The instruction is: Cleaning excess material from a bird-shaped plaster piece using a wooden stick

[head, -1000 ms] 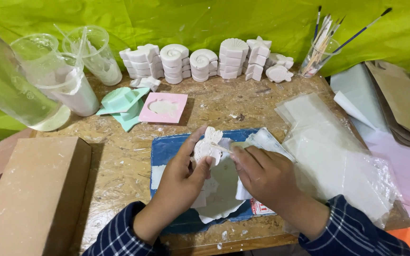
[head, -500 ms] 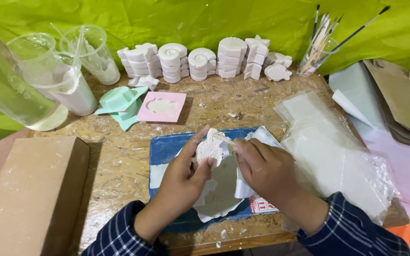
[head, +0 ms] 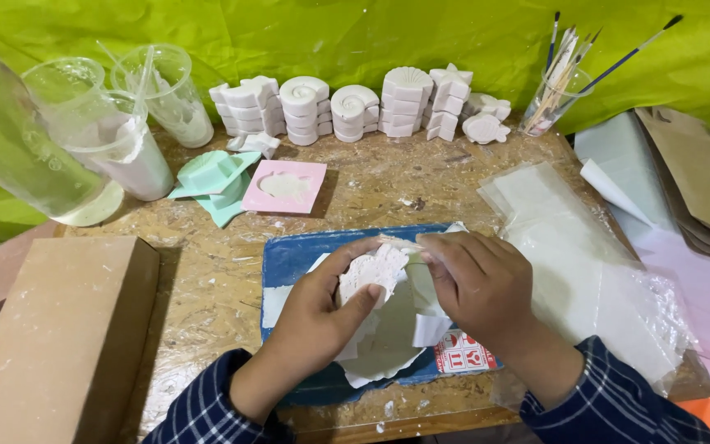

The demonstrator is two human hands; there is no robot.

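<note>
My left hand (head: 322, 308) grips a small white plaster cast (head: 369, 275) with a scalloped edge, held upright over a blue mat (head: 293, 255). My right hand (head: 478, 284) is closed beside it, its fingertips pinching a thin stick-like tool (head: 396, 242) that touches the cast's top edge. White paper scraps (head: 384, 358) lie on the mat beneath both hands.
Stacks of white plaster shapes (head: 355, 107) line the back, next to a pink mould (head: 285, 187) and a teal mould (head: 211, 174). Plastic cups (head: 117, 148) stand at left, a brush jar (head: 552, 99) at right. A cardboard box (head: 51, 329) sits front left; clear plastic sheets (head: 585, 263) at right.
The cast has tilted slightly in my left hand, and my right hand's fingertips have shifted up to its top edge. Everything else is still.
</note>
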